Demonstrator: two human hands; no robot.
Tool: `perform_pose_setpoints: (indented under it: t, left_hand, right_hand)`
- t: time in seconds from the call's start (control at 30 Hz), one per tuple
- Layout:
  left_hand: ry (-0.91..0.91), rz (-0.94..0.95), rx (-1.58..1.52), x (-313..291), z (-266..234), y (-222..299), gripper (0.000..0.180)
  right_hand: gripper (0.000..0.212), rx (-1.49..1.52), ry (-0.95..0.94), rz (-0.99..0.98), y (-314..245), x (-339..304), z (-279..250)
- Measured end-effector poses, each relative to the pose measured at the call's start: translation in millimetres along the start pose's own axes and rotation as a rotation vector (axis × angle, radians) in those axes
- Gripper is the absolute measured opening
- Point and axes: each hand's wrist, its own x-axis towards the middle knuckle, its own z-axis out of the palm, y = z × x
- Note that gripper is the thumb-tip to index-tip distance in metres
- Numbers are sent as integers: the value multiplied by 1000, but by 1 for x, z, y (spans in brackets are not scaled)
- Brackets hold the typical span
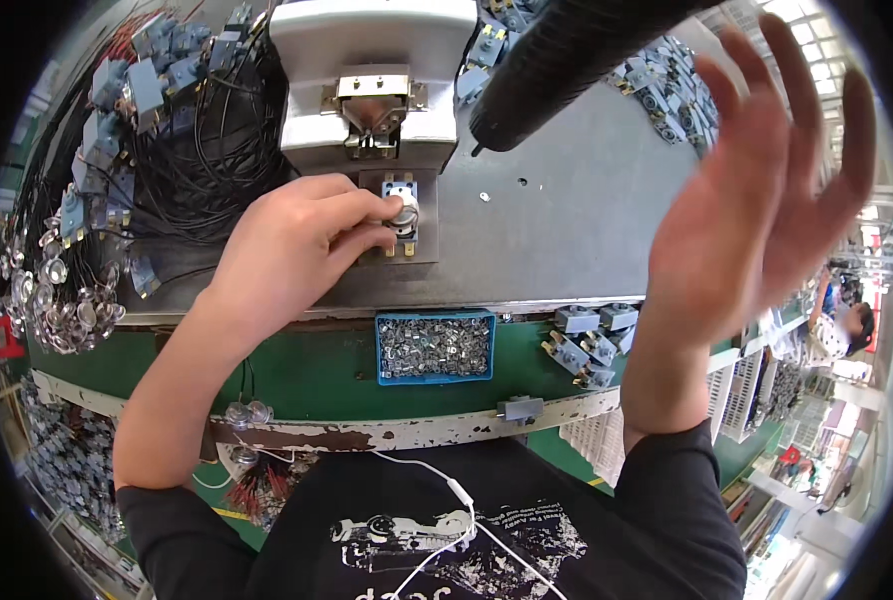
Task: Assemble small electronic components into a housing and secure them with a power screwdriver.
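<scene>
My left hand (297, 225) pinches a small blue-grey thermostat-like switch (405, 188) with brass tabs at both ends and a round silvery middle. The switch rests on a flat metal plate (428, 225), below the brass-coloured tooling (374, 112) of a grey press (375, 45). My thumb and forefinger cover part of its left side. My right hand (742, 200) is raised at the right with its fingers spread, holding nothing. Nearest to it is a thick black ribbed bar (577, 65), which slants in from the top; the two are apart.
A blue tray (379, 350) of tiny metal pieces sits in front of the steel worktop (557, 210). Several grey switches (597, 345) lie to its right, more (672, 100) at the back right. Switches with black cables (207, 150) and silvery round ends (57, 300) crowd the left.
</scene>
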Motion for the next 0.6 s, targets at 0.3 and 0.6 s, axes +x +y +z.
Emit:
perform_pose_setpoints:
  t: [0.3, 0.6]
  left_hand:
    - [-14, -82, 68, 2, 6, 10, 14]
    - [-43, -60, 11, 2, 2, -1, 16]
  right_hand:
    - [61, 244, 17, 67, 18, 14, 45]
    - [62, 326, 25, 163, -3, 21, 74]
